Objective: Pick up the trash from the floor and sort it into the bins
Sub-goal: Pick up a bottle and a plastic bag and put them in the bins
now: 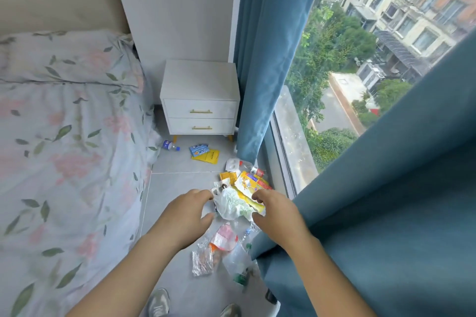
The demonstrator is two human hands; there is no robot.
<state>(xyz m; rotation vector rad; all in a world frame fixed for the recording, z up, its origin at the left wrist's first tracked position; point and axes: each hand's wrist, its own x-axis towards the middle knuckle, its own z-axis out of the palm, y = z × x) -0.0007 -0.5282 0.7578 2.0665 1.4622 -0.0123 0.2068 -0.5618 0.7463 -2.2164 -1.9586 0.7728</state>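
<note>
White plastic bag [233,204] lies on the floor [180,183]; left hand [188,213] and right hand [274,213] flank it. Both spread wide, empty.

Dark print is showing on the yellow packet [206,156] well beyond the left hand [186,215], but nothing is reading legibly.

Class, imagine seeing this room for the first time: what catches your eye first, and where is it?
Bright trash lies strewn on the grey floor between the bed and the window. The left hand and right hand reach down either side of a white bag in the pile. On the right, blue curtains frame buildings and trees far below.
</note>
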